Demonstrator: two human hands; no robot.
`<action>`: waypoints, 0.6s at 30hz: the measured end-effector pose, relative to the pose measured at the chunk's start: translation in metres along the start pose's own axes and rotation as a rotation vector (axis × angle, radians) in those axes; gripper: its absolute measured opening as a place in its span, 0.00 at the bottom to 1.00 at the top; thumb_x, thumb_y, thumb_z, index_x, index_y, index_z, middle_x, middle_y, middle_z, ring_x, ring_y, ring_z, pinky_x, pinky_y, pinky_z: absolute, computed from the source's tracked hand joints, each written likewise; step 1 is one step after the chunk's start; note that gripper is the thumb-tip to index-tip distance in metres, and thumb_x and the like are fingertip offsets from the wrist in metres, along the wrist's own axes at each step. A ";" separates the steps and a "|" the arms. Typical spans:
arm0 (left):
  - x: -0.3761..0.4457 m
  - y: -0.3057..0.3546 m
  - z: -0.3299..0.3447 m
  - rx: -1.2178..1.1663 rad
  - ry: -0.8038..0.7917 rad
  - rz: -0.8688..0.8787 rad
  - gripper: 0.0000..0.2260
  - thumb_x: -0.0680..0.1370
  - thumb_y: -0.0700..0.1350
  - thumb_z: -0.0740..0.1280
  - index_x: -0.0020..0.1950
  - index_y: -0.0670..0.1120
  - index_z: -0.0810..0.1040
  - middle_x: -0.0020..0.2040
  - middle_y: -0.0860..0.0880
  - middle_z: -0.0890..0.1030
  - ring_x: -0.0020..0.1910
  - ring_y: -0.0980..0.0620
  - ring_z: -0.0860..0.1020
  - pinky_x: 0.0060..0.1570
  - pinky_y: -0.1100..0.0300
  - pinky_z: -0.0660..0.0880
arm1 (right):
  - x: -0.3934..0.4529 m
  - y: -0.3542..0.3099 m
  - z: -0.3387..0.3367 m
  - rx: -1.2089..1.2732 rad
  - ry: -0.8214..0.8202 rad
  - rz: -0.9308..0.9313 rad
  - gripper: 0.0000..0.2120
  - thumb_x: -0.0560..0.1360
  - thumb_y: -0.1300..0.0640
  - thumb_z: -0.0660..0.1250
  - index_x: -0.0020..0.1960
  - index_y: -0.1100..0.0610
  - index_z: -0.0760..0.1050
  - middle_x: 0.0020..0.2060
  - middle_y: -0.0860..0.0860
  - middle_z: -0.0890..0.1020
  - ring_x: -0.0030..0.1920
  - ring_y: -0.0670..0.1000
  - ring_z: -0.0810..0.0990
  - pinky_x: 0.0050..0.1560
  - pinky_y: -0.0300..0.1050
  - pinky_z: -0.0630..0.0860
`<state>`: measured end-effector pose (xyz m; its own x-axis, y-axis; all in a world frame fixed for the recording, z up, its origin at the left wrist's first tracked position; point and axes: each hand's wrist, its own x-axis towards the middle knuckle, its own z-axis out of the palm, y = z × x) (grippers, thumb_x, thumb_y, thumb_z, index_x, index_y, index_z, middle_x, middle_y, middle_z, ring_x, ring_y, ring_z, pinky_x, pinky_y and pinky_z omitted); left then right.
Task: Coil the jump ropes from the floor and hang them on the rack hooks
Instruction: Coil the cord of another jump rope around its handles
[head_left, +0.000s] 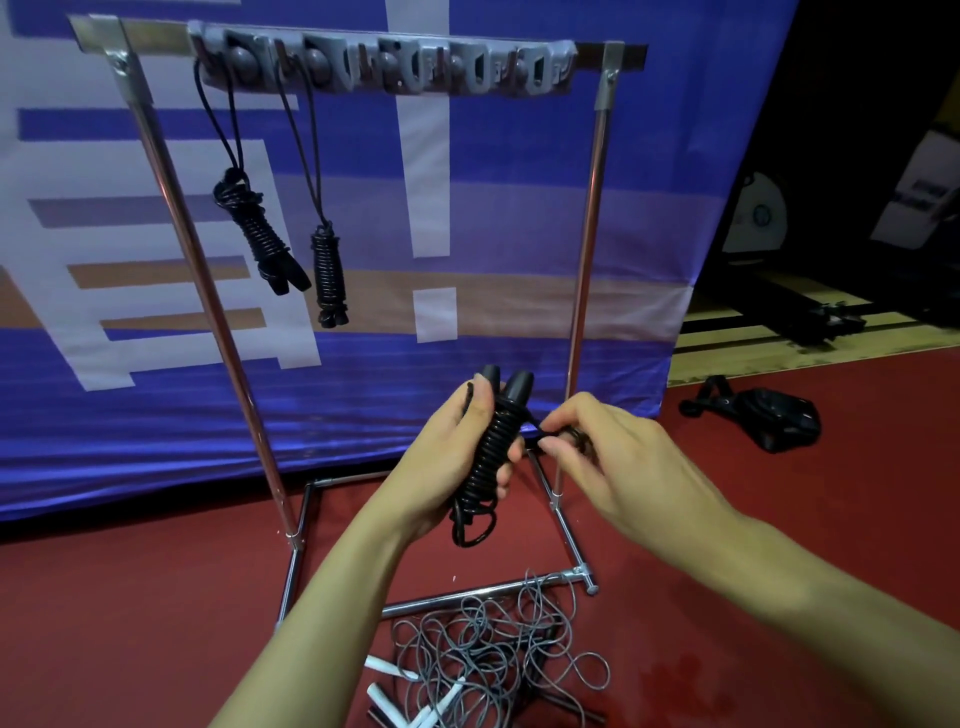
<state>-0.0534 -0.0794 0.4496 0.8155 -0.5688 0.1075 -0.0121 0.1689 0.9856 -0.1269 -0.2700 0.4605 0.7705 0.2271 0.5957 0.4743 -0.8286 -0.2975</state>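
My left hand (447, 457) grips a black jump rope (493, 441) whose cord is wound in tight turns around its two upright handles. My right hand (608, 452) pinches the loose end of that cord just right of the bundle. A short loop of cord dangles below the left hand. Two coiled black ropes, one (257, 234) and another (328, 275), hang from the left hooks of the grey hook strip (384, 65) on the metal rack (584, 270). A tangled pile of grey ropes with white handles (488, 654) lies on the red floor.
The rack's base bars (467, 597) rest on the red floor right by the pile. A blue and white banner (467, 208) hangs behind the rack. A black bag with straps (769, 415) lies on the floor at the right.
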 end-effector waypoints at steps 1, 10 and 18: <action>-0.001 0.000 0.000 -0.025 -0.019 -0.012 0.29 0.80 0.66 0.57 0.63 0.40 0.70 0.40 0.44 0.78 0.33 0.48 0.74 0.34 0.55 0.75 | 0.000 0.000 -0.002 0.030 0.005 -0.007 0.10 0.81 0.48 0.65 0.57 0.54 0.75 0.42 0.46 0.80 0.42 0.47 0.78 0.44 0.44 0.75; -0.006 0.004 0.006 0.068 -0.025 0.041 0.22 0.83 0.62 0.58 0.56 0.43 0.74 0.40 0.42 0.79 0.33 0.46 0.76 0.34 0.54 0.76 | 0.020 -0.003 -0.024 -0.005 -0.263 -0.194 0.12 0.85 0.50 0.58 0.65 0.54 0.68 0.49 0.46 0.80 0.50 0.44 0.77 0.51 0.39 0.73; 0.000 0.003 0.018 0.189 0.129 0.054 0.18 0.82 0.59 0.51 0.51 0.46 0.72 0.35 0.43 0.80 0.30 0.45 0.75 0.30 0.55 0.72 | 0.038 0.000 -0.028 0.108 -0.148 -0.154 0.06 0.82 0.59 0.65 0.57 0.56 0.79 0.36 0.45 0.80 0.38 0.45 0.79 0.42 0.34 0.73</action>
<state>-0.0637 -0.0934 0.4545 0.8776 -0.4537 0.1549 -0.1560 0.0353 0.9871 -0.1093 -0.2755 0.5044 0.7360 0.4254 0.5266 0.6275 -0.7207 -0.2947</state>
